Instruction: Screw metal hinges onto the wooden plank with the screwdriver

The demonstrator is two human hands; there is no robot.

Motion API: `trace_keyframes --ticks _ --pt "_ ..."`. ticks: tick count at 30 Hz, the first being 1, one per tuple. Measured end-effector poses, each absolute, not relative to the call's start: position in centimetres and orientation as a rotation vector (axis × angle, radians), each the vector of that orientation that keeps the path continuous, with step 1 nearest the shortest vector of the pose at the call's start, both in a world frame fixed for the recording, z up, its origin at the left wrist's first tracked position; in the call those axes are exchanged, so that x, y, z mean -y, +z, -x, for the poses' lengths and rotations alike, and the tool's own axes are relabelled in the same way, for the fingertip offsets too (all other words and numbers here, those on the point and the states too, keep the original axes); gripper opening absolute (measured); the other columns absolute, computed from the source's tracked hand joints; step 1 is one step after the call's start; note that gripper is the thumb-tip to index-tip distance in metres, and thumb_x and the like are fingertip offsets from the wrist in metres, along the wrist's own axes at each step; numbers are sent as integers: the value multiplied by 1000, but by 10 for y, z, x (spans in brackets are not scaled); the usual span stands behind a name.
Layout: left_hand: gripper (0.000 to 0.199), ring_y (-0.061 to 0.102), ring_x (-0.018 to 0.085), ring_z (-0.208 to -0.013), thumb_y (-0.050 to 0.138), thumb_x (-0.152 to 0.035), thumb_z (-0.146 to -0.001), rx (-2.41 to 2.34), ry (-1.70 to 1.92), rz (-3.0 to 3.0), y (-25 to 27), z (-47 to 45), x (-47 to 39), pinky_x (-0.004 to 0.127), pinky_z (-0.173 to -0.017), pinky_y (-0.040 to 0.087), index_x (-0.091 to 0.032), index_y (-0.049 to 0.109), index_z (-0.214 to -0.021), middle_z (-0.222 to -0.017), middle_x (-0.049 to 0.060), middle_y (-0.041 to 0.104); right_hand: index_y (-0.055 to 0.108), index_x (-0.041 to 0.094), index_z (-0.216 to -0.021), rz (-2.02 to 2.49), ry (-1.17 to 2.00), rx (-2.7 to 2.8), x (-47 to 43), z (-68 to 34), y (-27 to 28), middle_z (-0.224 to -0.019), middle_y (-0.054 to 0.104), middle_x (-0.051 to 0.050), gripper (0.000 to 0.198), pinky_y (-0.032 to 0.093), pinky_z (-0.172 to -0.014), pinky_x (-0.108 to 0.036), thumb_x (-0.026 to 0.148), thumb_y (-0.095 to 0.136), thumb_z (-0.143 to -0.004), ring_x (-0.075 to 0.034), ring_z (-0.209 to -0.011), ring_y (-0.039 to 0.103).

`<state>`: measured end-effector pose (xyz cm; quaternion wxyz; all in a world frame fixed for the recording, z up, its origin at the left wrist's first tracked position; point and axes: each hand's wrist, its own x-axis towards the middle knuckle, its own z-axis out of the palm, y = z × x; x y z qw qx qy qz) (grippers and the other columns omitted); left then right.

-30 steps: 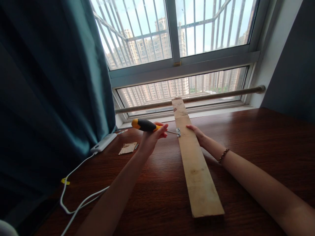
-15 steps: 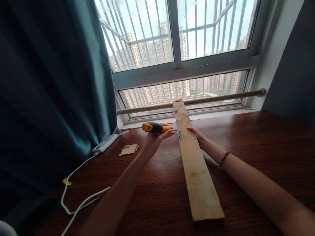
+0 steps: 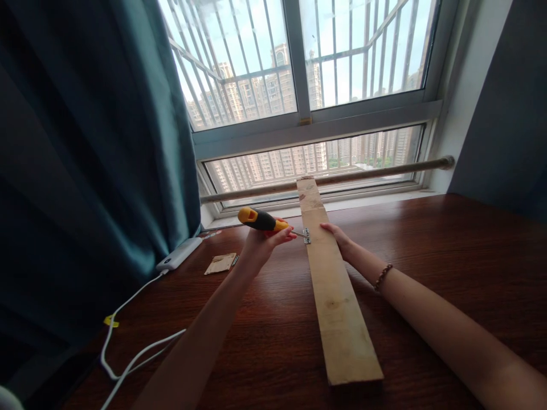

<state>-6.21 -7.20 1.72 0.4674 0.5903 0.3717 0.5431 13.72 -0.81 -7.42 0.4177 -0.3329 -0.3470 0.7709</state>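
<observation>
A long wooden board (image 3: 335, 319) lies on the dark wooden table, its far end near the window rail. On the board's left edge sits a small metal hinge (image 3: 306, 236). My left hand (image 3: 260, 246) is closed around a yellow and black screwdriver (image 3: 264, 220), whose shaft slants down to the right with its tip at the hinge. My right hand (image 3: 338, 234) grips the board's right edge across from the hinge, thumb on top. The fingers of the right hand are hidden behind the board.
To the left on the table (image 3: 265, 330) lie a flat tan piece (image 3: 220, 263) and a white power bank (image 3: 179, 254) with a white cable (image 3: 128, 363). A dark blue curtain (image 3: 106, 142) hangs at the left. A rail (image 3: 376, 172) crosses before the window.
The screwdriver has tilted, its handle end raised and its tip lower on the hinge. My right hand keeps its grip on the board. The whole view has shifted slightly.
</observation>
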Motion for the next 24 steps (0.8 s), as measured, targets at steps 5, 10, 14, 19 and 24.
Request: trace_keyframes --ticks 5,10,14,19,24 --pt "37 66 19 -67 79 -26 -55 -920 1328 -1447 20 64 74 34 -70 55 -10 59 -81 -77 6 67 58 8 -98 859 1916 865 7 -138 -76 -75 68 -11 42 52 -57 -32 44 43 -81 -20 -58 62" --pt "36 66 19 -67 79 -26 -54 -916 1326 -1448 21 64 75 34 -70 55 -10 60 -80 -76 6 67 58 7 -99 824 1931 885 5 -139 -78 -75 68 -11 44 52 -57 -32 45 43 -81 -20 -59 62" --pt "37 66 19 -67 79 -25 -54 -924 1311 -1448 22 64 76 34 -71 55 -10 60 -83 -75 6 67 58 8 -100 813 1944 885 3 -139 -80 -76 68 -11 43 52 -59 -33 44 43 -81 -20 -60 63" --pt "38 66 19 -66 78 -25 -56 -934 1314 -1460 21 63 74 33 -70 55 -10 58 -85 -75 6 67 57 8 -100 819 1956 869 2 -139 -80 -75 68 -11 44 52 -58 -33 45 44 -80 -20 -58 62" --pt "42 66 18 -63 77 -28 -56 -934 1338 -1473 21 61 76 33 -68 55 -9 58 -88 -71 5 66 58 9 -98 842 1949 880 4 -139 -79 -75 68 -11 45 52 -57 -33 47 43 -81 -20 -58 62"
